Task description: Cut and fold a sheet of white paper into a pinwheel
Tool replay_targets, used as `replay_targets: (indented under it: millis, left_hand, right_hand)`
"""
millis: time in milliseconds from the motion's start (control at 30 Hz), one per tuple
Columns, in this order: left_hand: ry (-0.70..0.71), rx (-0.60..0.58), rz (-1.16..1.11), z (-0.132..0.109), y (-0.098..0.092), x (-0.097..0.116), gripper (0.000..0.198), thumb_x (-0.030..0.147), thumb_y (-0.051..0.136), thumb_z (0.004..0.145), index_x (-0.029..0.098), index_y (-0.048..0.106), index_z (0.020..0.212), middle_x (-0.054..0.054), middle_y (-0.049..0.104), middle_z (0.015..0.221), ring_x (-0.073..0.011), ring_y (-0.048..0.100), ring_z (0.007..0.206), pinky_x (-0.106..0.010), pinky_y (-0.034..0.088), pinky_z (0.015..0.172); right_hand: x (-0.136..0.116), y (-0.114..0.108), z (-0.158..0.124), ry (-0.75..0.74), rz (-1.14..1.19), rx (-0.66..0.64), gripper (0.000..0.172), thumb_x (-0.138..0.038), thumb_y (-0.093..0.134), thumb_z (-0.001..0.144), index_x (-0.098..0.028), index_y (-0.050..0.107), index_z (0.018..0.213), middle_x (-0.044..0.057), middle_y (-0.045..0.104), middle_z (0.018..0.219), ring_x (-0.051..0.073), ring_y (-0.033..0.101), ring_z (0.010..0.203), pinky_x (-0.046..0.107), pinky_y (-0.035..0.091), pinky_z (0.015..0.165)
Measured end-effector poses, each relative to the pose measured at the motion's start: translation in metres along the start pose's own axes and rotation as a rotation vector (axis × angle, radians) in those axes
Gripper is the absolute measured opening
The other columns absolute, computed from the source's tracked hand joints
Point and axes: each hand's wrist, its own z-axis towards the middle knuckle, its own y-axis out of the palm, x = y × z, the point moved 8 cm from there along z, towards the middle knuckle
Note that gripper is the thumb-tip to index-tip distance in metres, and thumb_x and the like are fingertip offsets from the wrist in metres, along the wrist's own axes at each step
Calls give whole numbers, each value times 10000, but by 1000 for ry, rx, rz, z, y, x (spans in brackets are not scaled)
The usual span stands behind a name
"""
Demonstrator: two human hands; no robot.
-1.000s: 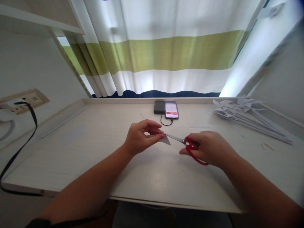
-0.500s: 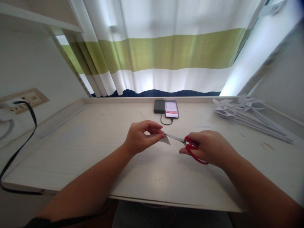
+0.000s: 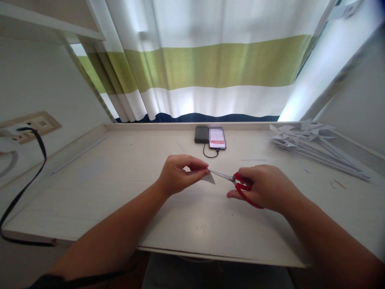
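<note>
My left hand (image 3: 182, 172) pinches a small piece of white paper (image 3: 209, 178) between thumb and fingers, above the middle of the desk. A pointed corner of the paper hangs below my thumb; the rest is largely hidden by the hand. My right hand (image 3: 264, 184) is closed on the red handles of a pair of scissors (image 3: 248, 196). The blades point left and their tips reach the paper at my left fingertips. Whether the tips have cut into it I cannot tell.
White paper pinwheels on sticks (image 3: 303, 136) lie at the back right. A phone (image 3: 217, 138) is cabled to a black power bank (image 3: 201, 135) at the back. Paper scraps (image 3: 339, 184) lie at right, a thin white stick (image 3: 80, 155) at left. A black cord (image 3: 22, 196) hangs from the wall socket.
Almost nothing differs. The fingers of my left hand have shifted very slightly at the paper, and the scissors stay at the same spot.
</note>
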Motion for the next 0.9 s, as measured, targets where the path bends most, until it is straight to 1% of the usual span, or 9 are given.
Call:
replay_targets:
  millis: [233,467,667,900]
  left_hand:
    - [5,-10,-3,-1,2,-2,132,194,755,721,134,745,837,-50,733,722,-104,649,590,-199,555,559]
    - [-55,-24,-30,-2,4,-7,159,193,763,715,117,744,854,-61,737,740,-107,663,604,-196,571,574]
    - [-100,-18,-61,-4,6,-11,179,203,769,712,121,742,868,-60,745,759,-108,675,614,-194,590,588]
    - [-120,-9,-66,-4,5,-12,205,215,780,702,119,740,879,-64,751,769,-114,688,622,-192,605,604]
  right_hand:
    - [-1,0,-1,-8,-20,4,577,-811,510,668,-241,598,668,6,594,555,164,461,508,282,285,499]
    - [0,1,-1,5,-29,-21,594,-832,507,645,-251,622,699,5,606,571,178,481,525,287,300,503]
    - [-2,3,-1,-30,-24,-10,522,-744,500,747,-241,627,687,6,611,571,166,487,524,276,288,503]
    - [-3,4,1,-58,-64,21,493,-707,504,775,-240,637,692,5,626,580,167,507,524,269,265,498]
